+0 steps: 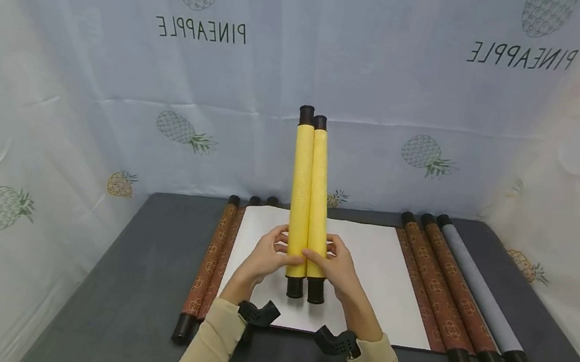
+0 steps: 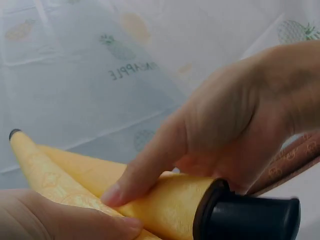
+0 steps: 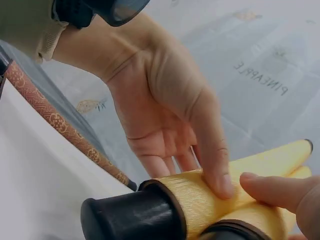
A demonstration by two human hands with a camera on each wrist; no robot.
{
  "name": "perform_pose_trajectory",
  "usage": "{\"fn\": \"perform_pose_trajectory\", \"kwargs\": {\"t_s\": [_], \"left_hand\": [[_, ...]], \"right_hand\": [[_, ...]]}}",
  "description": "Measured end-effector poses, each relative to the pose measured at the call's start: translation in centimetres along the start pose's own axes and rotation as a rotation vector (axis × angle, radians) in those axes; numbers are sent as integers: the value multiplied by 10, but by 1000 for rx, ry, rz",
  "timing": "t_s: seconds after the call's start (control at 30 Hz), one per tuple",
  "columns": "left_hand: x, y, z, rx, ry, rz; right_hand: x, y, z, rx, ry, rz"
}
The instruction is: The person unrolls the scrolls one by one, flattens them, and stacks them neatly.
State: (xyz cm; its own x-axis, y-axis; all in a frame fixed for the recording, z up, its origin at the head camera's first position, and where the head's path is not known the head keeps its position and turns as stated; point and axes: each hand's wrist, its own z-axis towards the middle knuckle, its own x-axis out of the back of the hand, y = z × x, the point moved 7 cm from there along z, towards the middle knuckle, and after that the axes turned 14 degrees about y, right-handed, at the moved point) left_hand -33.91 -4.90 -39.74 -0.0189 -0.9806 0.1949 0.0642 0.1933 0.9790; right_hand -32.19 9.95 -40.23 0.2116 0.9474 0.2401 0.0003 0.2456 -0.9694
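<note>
In the head view, a yellow scroll [image 1: 300, 201] is held up at centre, tilted away from me. It is rolled into two rolls lying side by side, with dark knobs on the ends. My left hand [image 1: 262, 257] grips the left roll near its lower end, thumb across the front. On the other roll, my right hand [image 1: 342, 270] grips at the same height. The two thumbs come close together over the seam, as the left wrist view shows around the patterned yellow scroll [image 2: 65, 185]. Parts of the fingers are hidden behind the rolls.
Below the hands a brown-bordered scroll with a white sheet [image 1: 365, 278] lies spread on the dark table [image 1: 103, 284]. A brown patterned roll [image 1: 208, 262] lies left; to the right lie other brown rolls [image 1: 437, 282] and a grey roll [image 1: 481, 288]. A pineapple-print curtain [image 1: 313, 54] hangs behind.
</note>
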Motion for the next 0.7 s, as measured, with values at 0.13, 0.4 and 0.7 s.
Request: {"fn": "perform_pose_trajectory", "kwargs": {"t_s": [0.13,0.4,0.7], "left_hand": [[-7,-7,0,20,-1,-2],[-13,-14,-1,33,2,-24],[-21,-12,-5,32,-21,-40]], "right_hand": [[2,6,3,-15,54,28],[2,14,6,-57,83,53],[-1,14,6,-76,95,37]]}}
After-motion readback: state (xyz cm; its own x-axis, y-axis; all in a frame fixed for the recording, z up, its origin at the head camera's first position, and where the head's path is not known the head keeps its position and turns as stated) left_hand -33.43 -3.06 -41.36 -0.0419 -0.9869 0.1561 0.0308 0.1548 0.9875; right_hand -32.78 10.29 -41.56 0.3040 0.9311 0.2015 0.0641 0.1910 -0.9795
